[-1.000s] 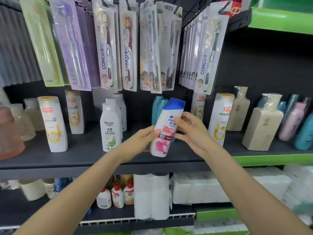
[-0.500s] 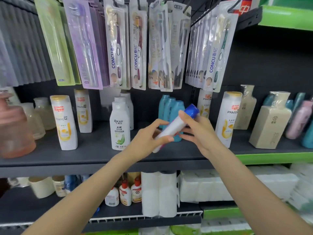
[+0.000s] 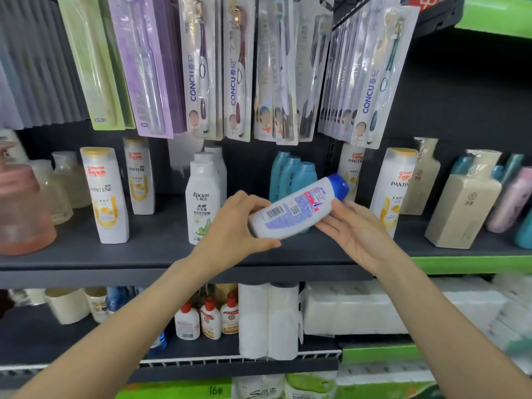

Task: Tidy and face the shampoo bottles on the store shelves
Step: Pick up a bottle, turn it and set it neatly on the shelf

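Here, both the left hand (image 3: 233,226) and right hand (image 3: 357,234) grip a tilted white shampoo bottle (image 3: 296,210), barcode side up, blue cap closed.

1. dark grey shelf board (image 3: 144,254) spans the middle, its front edge turning green (image 3: 472,264) at the right.
2. black back panel (image 3: 460,105) rises behind it.
3. lower shelf (image 3: 230,367) has a white wire rail along its front.
4. another green-edged shelf (image 3: 495,21) sits top right.
5. lighting is even and bright.
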